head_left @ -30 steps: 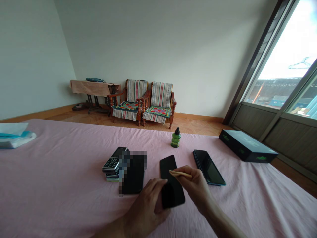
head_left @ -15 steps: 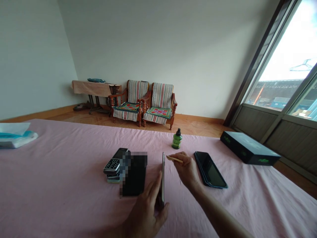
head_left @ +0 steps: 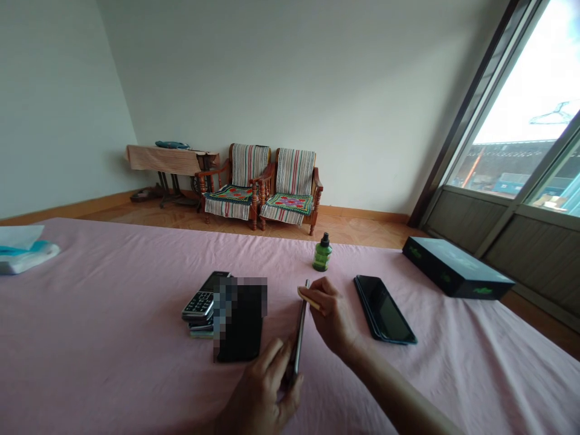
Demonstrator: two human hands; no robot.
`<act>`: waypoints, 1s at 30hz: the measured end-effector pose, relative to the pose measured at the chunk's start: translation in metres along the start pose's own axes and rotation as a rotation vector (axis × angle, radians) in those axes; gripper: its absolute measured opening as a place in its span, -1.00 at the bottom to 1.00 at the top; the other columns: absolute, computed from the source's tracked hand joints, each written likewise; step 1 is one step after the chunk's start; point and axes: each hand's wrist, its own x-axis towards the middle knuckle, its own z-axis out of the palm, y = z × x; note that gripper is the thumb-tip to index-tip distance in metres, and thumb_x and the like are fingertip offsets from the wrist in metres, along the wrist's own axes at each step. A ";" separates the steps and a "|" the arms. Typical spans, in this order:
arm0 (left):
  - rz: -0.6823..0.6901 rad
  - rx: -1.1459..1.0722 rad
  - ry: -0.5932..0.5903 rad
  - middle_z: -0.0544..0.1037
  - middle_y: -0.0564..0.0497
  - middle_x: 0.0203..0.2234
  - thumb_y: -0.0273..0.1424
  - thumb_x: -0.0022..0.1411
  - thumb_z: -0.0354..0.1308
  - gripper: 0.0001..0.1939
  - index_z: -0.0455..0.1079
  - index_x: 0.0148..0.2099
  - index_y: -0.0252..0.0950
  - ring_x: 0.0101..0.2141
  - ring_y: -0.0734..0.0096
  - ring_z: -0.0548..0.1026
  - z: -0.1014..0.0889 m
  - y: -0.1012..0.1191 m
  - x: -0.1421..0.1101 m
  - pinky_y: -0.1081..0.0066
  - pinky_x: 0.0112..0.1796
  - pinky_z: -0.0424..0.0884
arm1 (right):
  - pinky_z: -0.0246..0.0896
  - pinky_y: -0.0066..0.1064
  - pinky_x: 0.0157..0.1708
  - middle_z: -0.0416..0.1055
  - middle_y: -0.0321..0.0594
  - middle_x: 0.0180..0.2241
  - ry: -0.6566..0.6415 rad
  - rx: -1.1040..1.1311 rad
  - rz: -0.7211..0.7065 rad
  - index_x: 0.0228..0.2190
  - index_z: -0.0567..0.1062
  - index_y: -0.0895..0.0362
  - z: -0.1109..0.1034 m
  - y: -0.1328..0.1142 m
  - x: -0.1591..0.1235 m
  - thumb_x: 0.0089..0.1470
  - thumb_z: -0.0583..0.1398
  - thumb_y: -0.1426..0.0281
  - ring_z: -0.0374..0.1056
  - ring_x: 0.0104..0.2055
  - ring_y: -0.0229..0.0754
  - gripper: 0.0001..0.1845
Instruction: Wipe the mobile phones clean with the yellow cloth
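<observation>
My left hand (head_left: 263,386) is closed around the lower part of a thin phone (head_left: 301,335), which stands on its long edge with its narrow silver side turned towards me. Between the fingers of my right hand (head_left: 334,319) is a slim pale-yellow stick (head_left: 310,298), its tip at the phone's upper end. Whether the tip touches the phone is hard to tell. To the left of the phone lies a flat black item (head_left: 242,332), partly blurred out, beside a stack topped by a keypad phone (head_left: 202,301). A dark tablet-like device (head_left: 385,311) lies right of my right hand.
A green bottle (head_left: 322,256) with a black cap stands beyond my hands on the pink cloth (head_left: 113,332). At the right lies a black box (head_left: 453,269); at the far left, a white-and-blue packet (head_left: 27,258). Two wooden armchairs (head_left: 290,202) stand near the wall.
My right hand has moved slightly left, bringing the stick over to the phone's upper end. The phone has tilted a little to the right at its top. The view has shifted slightly.
</observation>
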 end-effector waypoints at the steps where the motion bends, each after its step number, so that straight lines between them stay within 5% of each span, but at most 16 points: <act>1: -0.005 -0.015 -0.003 0.50 -0.09 -0.21 -0.53 0.17 0.05 -0.58 0.27 0.10 -0.25 -0.23 0.25 0.55 0.000 0.000 0.000 0.43 -0.21 0.52 | 0.22 -0.41 -0.34 0.28 -0.20 -0.34 -0.015 0.008 -0.019 -0.24 0.58 0.08 -0.001 -0.006 -0.007 0.10 0.08 0.57 0.28 -0.31 -0.23 -0.68; 10: -0.101 -0.255 -0.061 0.47 -0.04 -0.30 -0.56 0.21 0.02 -0.77 0.37 -0.10 -0.26 -0.29 0.33 0.52 -0.007 0.007 0.005 0.43 -0.22 0.49 | 0.32 -0.43 -0.34 0.25 -0.14 -0.27 -0.140 0.134 -0.089 -0.08 0.46 0.09 -0.003 -0.053 -0.068 0.11 0.05 0.60 0.31 -0.26 -0.20 -0.61; 20: -0.005 -0.100 -0.009 0.47 -0.03 -0.26 -0.56 0.17 0.04 -0.57 0.29 0.09 -0.20 -0.28 0.31 0.53 0.000 0.001 0.001 0.47 -0.23 0.48 | 0.21 -0.46 -0.37 0.29 -0.22 -0.38 0.002 -0.076 0.030 -0.23 0.58 0.09 -0.006 -0.007 -0.008 0.08 0.06 0.61 0.30 -0.35 -0.25 -0.64; 30: -0.102 -0.152 -0.073 0.41 0.01 -0.34 -0.55 0.20 0.04 -0.68 0.30 0.01 -0.24 -0.35 0.35 0.47 -0.004 0.002 0.005 0.39 -0.27 0.45 | 0.26 -0.39 -0.33 0.28 -0.17 -0.32 -0.065 -0.005 -0.042 -0.16 0.51 0.08 -0.001 -0.043 -0.047 0.16 0.03 0.58 0.28 -0.31 -0.20 -0.66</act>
